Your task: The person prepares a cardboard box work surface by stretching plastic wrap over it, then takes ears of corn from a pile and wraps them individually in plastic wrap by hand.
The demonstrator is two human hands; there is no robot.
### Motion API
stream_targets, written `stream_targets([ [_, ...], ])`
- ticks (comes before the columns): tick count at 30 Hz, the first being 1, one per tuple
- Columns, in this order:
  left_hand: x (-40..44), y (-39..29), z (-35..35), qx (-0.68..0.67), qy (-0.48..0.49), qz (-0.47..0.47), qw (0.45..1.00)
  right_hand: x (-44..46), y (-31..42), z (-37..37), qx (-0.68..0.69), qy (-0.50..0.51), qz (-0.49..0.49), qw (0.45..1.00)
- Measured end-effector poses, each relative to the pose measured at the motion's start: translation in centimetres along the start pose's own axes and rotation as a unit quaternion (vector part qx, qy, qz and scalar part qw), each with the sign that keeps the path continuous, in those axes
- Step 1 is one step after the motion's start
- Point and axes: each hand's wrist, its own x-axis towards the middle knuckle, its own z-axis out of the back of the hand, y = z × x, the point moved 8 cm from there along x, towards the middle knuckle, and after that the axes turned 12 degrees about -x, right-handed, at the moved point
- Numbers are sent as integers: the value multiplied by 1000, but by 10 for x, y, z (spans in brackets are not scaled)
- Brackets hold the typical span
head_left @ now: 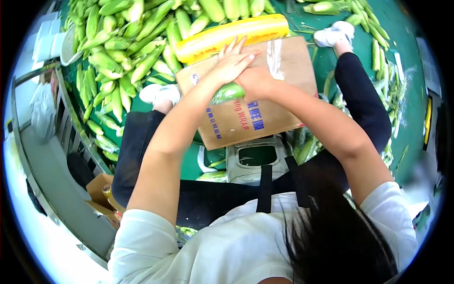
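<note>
From my head view, my left hand point(231, 64) lies open, fingers extended, against my right hand point(256, 83), whose grip I can't tell. The film-wrapped green cob point(229, 94) sits at their wrist side, over the cardboard box point(297, 66).

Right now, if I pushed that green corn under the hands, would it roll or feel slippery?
The green corn would probably roll: the part showing looks rounded, and the cardboard box below looks flat. It may feel slippery too, because it looks shiny, perhaps from plastic. The hands hide the rest.
</note>
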Motion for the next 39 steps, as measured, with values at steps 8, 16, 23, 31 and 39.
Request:
stream_targets([
  [8, -33, -36, -27, 214, -38, -32, 976, -132, 105, -152, 286, 412, 268, 823],
  [16, -214, -137, -117, -92, 227, -33, 969, -218, 15, -68, 861, 184, -36, 473],
  [23, -133, -282, 36, 229, 4, -189, 955, -239, 20, -33, 755, 260, 42, 601],
  [31, -117, -226, -38, -461, 446, 331, 692, -281, -6, 75, -85, -222, 50, 970],
  [39, 4, -199, -4, -164, 49, 15, 985, -379, -179, 73, 5, -354, -288, 890],
])
